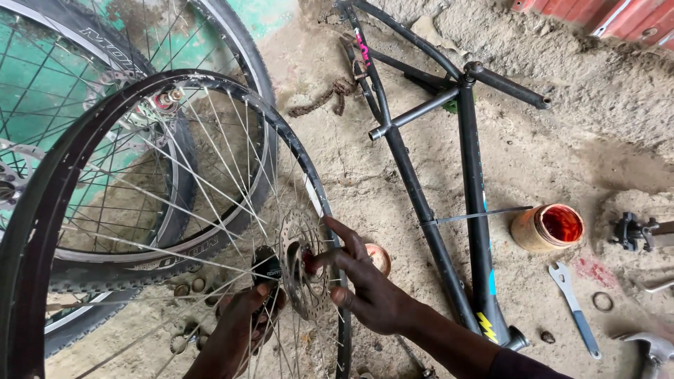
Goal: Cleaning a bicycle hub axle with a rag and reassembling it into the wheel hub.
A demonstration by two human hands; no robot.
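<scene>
Greasing at the hub [307,263]: right hand [365,284], open, works a red-smeared fingertip beside the disc rotor [303,270]. Left hand [246,319], curled behind the spokes [210,210], should brace the bare wheel rim [295,151]; spread grease evenly

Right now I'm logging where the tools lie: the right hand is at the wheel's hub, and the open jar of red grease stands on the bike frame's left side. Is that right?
Not quite. The head view shows the open jar of red grease on the right side of the bike frame, on the dirt floor. The right hand is indeed at the wheel's hub.
</scene>
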